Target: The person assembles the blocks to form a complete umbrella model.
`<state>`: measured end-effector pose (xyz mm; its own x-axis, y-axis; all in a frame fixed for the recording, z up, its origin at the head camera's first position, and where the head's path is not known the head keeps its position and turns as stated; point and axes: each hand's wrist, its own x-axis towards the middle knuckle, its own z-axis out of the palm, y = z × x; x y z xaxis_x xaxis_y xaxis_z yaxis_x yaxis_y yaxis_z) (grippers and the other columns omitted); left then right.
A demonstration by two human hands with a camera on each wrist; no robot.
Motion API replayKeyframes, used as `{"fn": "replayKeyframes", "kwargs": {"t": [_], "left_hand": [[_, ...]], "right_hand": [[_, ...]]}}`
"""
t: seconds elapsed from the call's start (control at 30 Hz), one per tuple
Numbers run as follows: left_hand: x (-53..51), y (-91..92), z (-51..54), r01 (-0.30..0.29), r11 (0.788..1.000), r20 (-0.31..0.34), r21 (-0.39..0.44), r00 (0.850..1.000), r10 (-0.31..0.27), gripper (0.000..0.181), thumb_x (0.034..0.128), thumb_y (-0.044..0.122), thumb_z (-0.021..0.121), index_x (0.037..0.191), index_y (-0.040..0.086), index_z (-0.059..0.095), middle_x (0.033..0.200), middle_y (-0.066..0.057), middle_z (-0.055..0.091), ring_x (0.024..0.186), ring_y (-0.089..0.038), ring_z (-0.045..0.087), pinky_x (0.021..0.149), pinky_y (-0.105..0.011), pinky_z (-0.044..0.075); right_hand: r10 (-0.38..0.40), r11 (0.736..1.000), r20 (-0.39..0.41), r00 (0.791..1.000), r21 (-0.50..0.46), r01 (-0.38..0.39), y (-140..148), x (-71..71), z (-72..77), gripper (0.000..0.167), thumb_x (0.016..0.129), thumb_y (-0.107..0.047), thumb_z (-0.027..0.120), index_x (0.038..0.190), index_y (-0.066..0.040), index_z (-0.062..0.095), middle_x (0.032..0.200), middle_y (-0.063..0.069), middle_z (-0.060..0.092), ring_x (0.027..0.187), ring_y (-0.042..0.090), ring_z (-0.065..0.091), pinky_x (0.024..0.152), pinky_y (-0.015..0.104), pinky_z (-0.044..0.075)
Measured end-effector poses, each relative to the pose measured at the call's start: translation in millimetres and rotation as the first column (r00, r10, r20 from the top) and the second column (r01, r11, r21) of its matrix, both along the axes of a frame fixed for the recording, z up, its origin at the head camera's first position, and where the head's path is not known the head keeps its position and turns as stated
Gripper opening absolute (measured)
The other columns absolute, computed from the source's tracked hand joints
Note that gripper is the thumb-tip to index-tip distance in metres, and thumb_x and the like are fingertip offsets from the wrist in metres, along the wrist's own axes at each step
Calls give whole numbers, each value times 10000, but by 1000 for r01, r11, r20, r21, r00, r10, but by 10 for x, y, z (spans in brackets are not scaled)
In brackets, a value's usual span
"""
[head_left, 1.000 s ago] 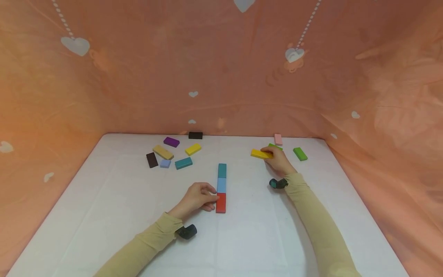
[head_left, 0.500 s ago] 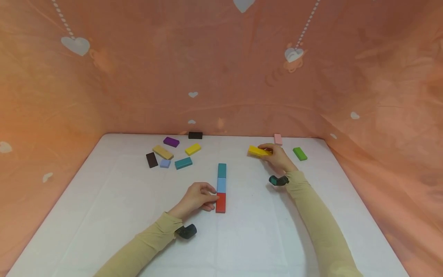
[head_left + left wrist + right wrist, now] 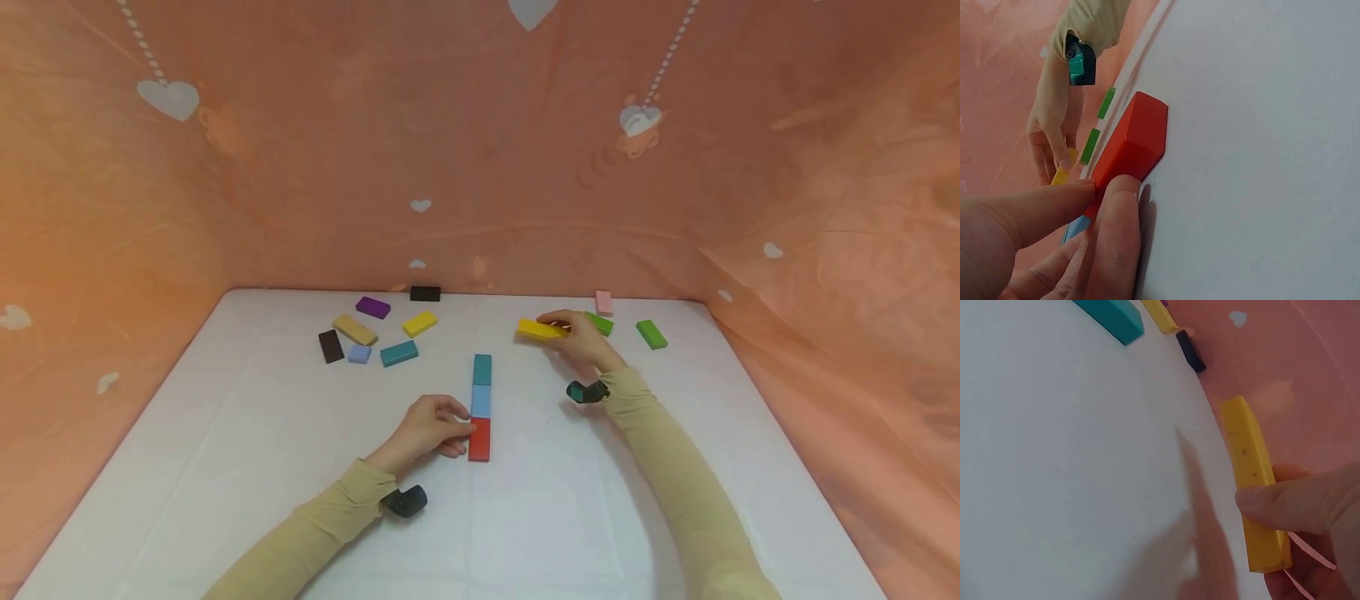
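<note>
My right hand [image 3: 581, 340] pinches a yellow rectangular block [image 3: 540, 330] between thumb and fingers. In the right wrist view, this yellow block [image 3: 1254, 500] is raised over the white table, its shadow below. At the middle of the table a red block [image 3: 479, 440], a light blue block [image 3: 482, 402] and a teal block [image 3: 482, 369] lie end to end in a straight row. My left hand [image 3: 423, 429] rests beside the row. In the left wrist view its thumb and a finger touch the red block [image 3: 1132, 140] near its edge; the other fingers are loosely bent.
At back left lie several loose blocks: purple [image 3: 372, 307], tan [image 3: 355, 330], teal [image 3: 399, 353], yellow [image 3: 419, 323], small blue [image 3: 359, 354] and two dark ones. A pink block [image 3: 603, 302] and two green blocks [image 3: 652, 334] sit at back right. Patterned cloth walls surround the table [image 3: 570, 517].
My right hand has carried the yellow block leftward, away from the green blocks, and more of the nearer green one shows now. My left hand stays by the red block.
</note>
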<state>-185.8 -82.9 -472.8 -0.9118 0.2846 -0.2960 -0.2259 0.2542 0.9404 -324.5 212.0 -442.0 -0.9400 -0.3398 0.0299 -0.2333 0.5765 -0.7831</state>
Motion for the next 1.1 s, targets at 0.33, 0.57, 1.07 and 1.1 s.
{"fn": "replayKeyframes", "kwargs": {"t": [0.33, 0.57, 1.07, 1.1], "left_hand": [[-4, -6, -4, 23, 999, -25, 23, 999, -22, 278, 845, 131, 736, 1048, -12, 609, 738, -114, 664, 565, -190, 643, 584, -303, 568], [-3, -3, -10, 27, 999, -24, 21, 999, -26, 279, 850, 138, 731, 1055, -8, 610, 739, -114, 668, 570, -200, 647, 591, -302, 567], [22, -2, 29, 26, 1000, -24, 11, 999, -26, 280, 848, 149, 734, 1051, -1, 613, 737, -108, 661, 570, -201, 650, 591, -301, 567], [23, -2, 29, 27, 1000, -25, 13, 999, -26, 281, 849, 151, 733, 1052, -1, 613, 737, -109, 661, 572, -202, 650, 592, -302, 567]], "right_hand": [[46, 999, 29, 999, -11, -46, -229, 22, -79, 381, 870, 3, 671, 1242, -60, 615, 1276, 111, 560, 1151, 274, 485, 1030, 402, 391], [56, 997, 80, 995, -58, -52, -339, 66, -108, 372, 881, 32, 635, 1236, -76, 615, 1269, 101, 555, 1160, 271, 470, 1049, 399, 372], [92, 992, 109, 990, -98, -82, -452, 84, -180, 386, 866, 97, 619, 1216, -63, 621, 1262, 108, 555, 1138, 271, 487, 1039, 380, 388], [97, 991, 109, 989, -98, -86, -456, 83, -181, 385, 865, 99, 619, 1217, -57, 620, 1260, 113, 555, 1133, 276, 487, 1037, 382, 390]]}}
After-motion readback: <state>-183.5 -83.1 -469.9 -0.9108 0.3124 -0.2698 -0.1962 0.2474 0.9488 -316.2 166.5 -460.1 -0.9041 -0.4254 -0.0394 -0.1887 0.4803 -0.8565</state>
